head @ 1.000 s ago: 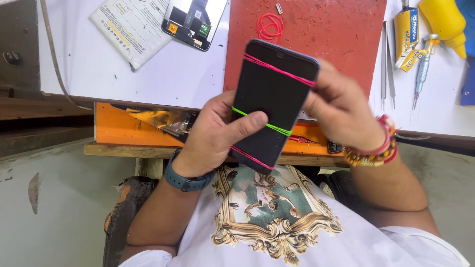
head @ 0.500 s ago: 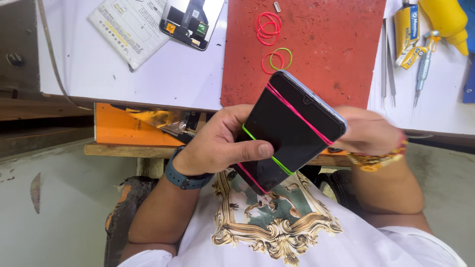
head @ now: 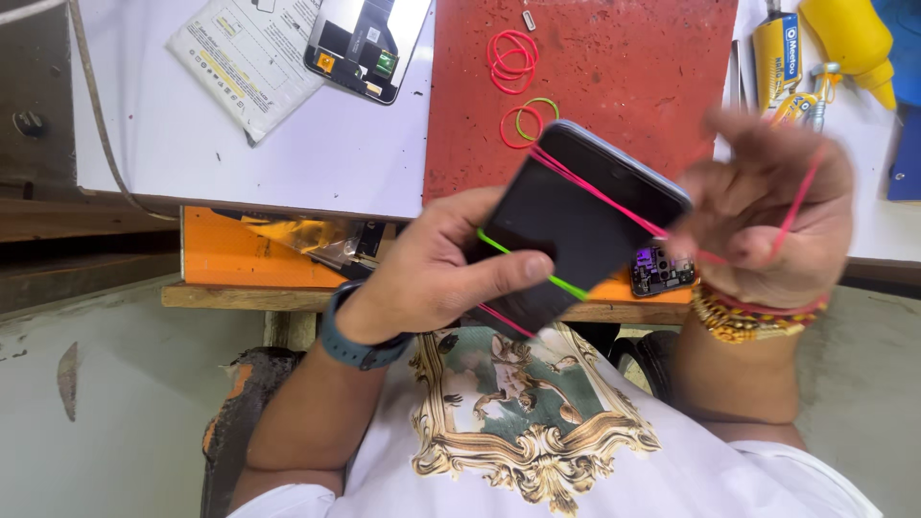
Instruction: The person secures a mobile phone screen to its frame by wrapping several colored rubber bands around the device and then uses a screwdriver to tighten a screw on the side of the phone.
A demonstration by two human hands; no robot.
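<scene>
Above the lap, left hand (head: pixel 432 273) gripping banded phone (head: pixel 576 225), right hand (head: pixel 767 225) fingers stretching pink band (head: pixel 801 197)

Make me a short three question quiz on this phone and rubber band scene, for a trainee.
1. True or false: the left hand holds the black phone with its thumb across the screen.
2. What is the right hand stretching? A) a red rubber band B) a yellow bottle C) a sheet of paper
3. Fill in: the loose rubber bands lie on the ___ mat.

Key:
1. True. A green band runs just under the thumb.
2. A. The red rubber band is looped over the blurred right hand.
3. Red. The mat sits on the white table, beside a phone part and a paper.
</scene>
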